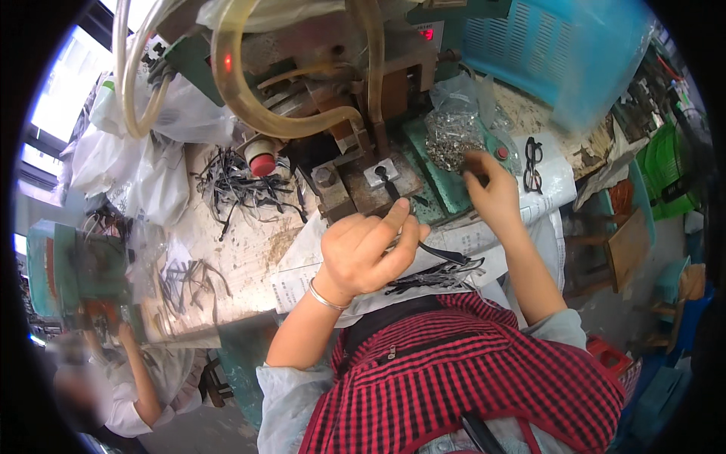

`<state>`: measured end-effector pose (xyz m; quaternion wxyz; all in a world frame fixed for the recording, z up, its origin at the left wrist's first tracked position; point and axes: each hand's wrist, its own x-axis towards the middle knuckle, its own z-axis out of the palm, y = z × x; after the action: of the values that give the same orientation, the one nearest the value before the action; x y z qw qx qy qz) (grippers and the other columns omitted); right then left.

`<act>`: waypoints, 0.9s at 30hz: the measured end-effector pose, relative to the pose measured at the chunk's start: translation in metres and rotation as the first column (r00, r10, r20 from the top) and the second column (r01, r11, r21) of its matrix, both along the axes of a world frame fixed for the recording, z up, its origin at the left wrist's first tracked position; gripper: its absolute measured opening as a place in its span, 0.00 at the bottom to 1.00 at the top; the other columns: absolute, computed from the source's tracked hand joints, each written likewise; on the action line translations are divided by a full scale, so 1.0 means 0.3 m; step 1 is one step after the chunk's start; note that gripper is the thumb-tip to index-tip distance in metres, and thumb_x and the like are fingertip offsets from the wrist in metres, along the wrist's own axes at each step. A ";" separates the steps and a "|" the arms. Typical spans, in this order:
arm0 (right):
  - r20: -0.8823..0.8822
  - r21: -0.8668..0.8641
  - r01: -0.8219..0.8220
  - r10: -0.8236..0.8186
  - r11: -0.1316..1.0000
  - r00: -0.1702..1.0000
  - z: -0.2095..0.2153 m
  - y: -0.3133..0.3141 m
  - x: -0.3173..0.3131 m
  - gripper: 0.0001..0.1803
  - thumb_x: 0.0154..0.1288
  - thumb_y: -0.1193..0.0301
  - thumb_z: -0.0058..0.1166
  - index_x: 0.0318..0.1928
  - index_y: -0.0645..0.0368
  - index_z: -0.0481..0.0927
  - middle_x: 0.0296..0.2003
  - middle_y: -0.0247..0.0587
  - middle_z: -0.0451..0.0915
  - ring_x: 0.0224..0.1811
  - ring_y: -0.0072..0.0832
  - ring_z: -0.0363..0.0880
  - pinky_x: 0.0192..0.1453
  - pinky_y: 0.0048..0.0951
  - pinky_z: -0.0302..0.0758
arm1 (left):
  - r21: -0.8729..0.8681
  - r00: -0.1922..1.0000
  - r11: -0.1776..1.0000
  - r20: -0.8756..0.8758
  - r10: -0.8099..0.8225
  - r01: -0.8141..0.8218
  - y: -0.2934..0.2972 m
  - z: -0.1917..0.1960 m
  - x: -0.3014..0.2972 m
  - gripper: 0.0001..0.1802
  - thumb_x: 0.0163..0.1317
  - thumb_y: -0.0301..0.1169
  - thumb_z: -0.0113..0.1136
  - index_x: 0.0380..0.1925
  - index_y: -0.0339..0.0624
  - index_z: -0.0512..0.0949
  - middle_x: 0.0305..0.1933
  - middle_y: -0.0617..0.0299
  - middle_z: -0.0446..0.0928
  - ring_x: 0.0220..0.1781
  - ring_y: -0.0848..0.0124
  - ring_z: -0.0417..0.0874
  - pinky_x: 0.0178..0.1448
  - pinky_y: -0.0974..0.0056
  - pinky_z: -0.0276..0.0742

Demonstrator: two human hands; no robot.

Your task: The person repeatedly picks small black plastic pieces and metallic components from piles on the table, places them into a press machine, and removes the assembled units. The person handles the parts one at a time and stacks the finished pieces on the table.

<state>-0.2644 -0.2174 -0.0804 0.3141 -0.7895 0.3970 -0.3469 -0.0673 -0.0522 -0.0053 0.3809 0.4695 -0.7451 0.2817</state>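
Observation:
My left hand is closed, thumb and forefinger pinching a thin black strip that looks like an eyeglass temple. The strip's far end lies at a small bright metal holder on the machine's bed. A black strip end also sticks out to the right below this hand. My right hand is at the near edge of a heap of small shiny metal parts in a clear plastic bag. Its fingers are curled towards the thumb; whatever is between the fingertips is too small to make out.
The machine stands ahead, with thick hoses and a red button. Black strips lie heaped to its left. Black glasses rest at right, below a blue basket. Another person sits at lower left.

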 end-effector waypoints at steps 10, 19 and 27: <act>-0.034 -0.122 0.025 -0.029 0.992 0.999 -0.031 -0.133 -0.083 0.10 0.61 0.75 0.61 0.44 0.59 0.86 0.42 0.46 0.86 0.46 0.46 0.84 0.53 0.39 0.79 | -0.033 1.000 0.999 0.020 0.000 0.000 -0.022 -0.016 0.003 0.13 0.53 0.26 0.79 0.37 0.45 0.84 0.40 0.57 0.88 0.20 0.72 0.76 0.22 0.69 0.69; -0.276 -0.383 0.000 -0.114 0.924 0.954 -0.057 0.005 0.021 0.05 0.54 0.76 0.66 0.31 0.60 0.82 0.34 0.48 0.80 0.44 0.49 0.80 0.48 0.47 0.76 | 0.113 0.980 0.994 -0.195 0.034 -0.012 0.057 -0.001 -0.030 0.14 0.51 0.28 0.74 0.39 0.44 0.86 0.52 0.52 0.87 0.26 0.70 0.81 0.27 0.66 0.75; -0.030 -0.535 0.008 -0.028 0.845 0.999 0.005 -0.003 -0.021 0.07 0.66 0.78 0.61 0.43 0.61 0.85 0.37 0.45 0.85 0.43 0.46 0.84 0.53 0.41 0.78 | -0.032 0.591 0.662 -0.486 0.644 -0.749 0.442 0.075 0.401 0.04 0.63 0.27 0.71 0.36 0.41 0.87 0.36 0.56 0.86 0.33 0.59 0.84 0.38 0.62 0.79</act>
<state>-0.2706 -0.2182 -0.0788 0.0714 -0.8481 0.2978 -0.4323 0.0529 0.0805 0.0174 0.4466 0.7265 -0.3560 0.3821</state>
